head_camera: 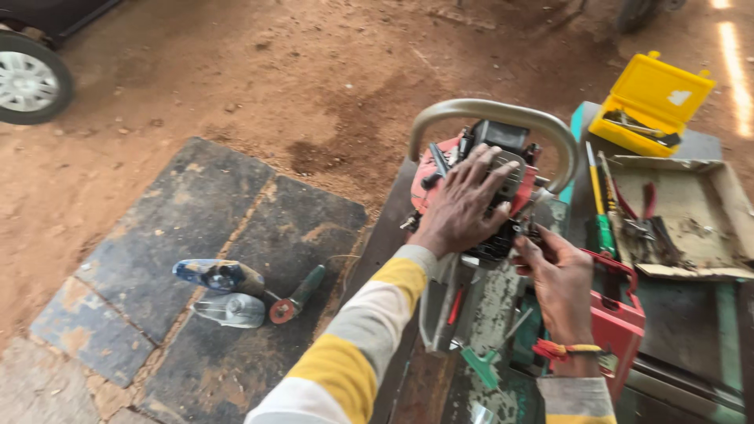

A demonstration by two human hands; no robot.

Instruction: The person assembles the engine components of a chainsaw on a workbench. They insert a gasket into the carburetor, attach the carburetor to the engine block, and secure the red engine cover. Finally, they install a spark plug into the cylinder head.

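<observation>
A red and black chainsaw body [440, 169] with a curved grey handle bar [495, 111] sits on a worn metal workbench [487, 314]. My left hand [463, 204] lies flat on top of the engine, fingers spread. My right hand [559, 286] pinches a small part at the saw's right side; what it grips is too small to make out. A red cover piece [620, 318] lies just right of my right wrist.
An open yellow tool case [652, 98] stands at the back right. A cardboard tray [691, 212] holds pliers and screwdrivers [603, 228]. On dark floor slabs [196, 235] to the left lie two plastic bottles [220, 276] and an angle grinder [297, 294]. A car wheel [27, 78] is far left.
</observation>
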